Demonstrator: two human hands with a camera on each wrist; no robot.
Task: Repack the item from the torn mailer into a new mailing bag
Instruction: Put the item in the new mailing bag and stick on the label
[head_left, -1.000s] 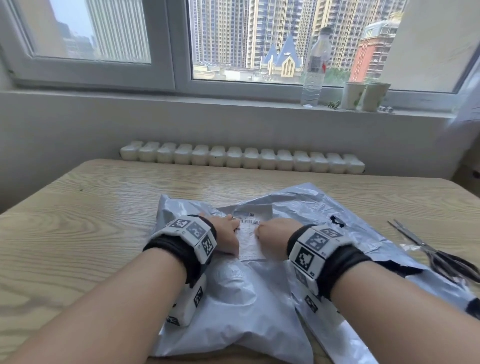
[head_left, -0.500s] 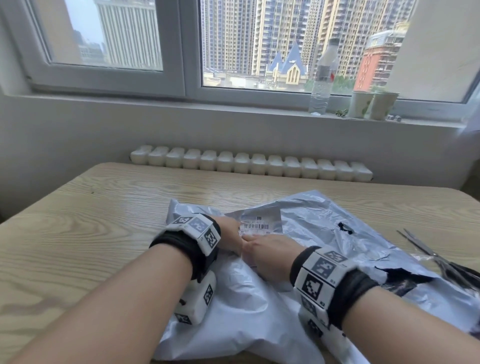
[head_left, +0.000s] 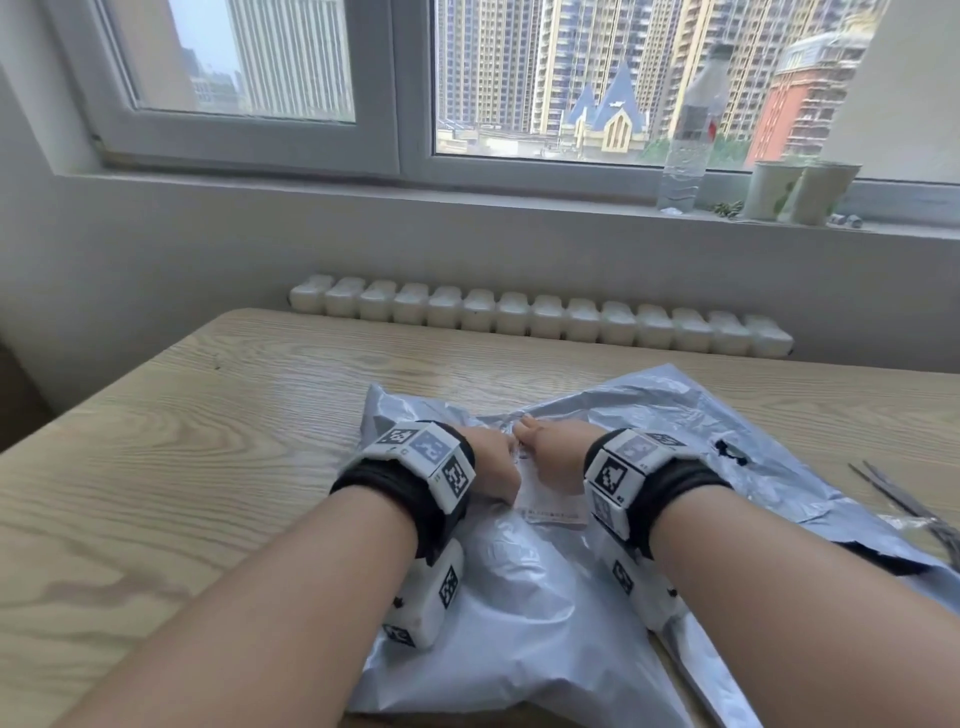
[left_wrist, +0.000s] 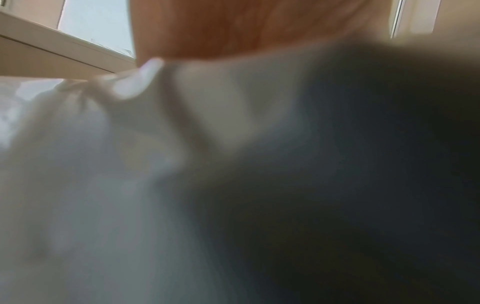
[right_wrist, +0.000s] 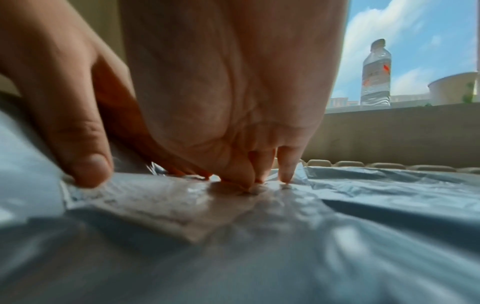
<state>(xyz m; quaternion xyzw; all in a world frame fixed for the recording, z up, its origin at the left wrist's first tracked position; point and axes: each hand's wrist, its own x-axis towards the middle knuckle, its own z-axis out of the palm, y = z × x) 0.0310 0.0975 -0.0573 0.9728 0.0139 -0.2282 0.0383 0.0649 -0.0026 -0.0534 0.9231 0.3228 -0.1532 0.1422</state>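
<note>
While half a second ago right hand lay lower on label, now level with left. Left hand (head_left: 496, 462) down on filled grey plastic mailing bag (head_left: 524, 597) on pale wooden table (head_left: 156, 467); grip not discernible. White paper shipping label (head_left: 550, 506) between hands. Right hand (head_left: 563, 457) flat, straight fingertips (right_wrist: 285, 174) pressing label. Torn grey mailer (head_left: 727, 415) under, right. Metal scissors (head_left: 906, 509) far right.

Table (head_left: 156, 467) left half and far edge bare, free passage. Grey mailers (head_left: 675, 415) cover centre-right to near edge; scissors (head_left: 904, 506) at right edge block that side.
</note>
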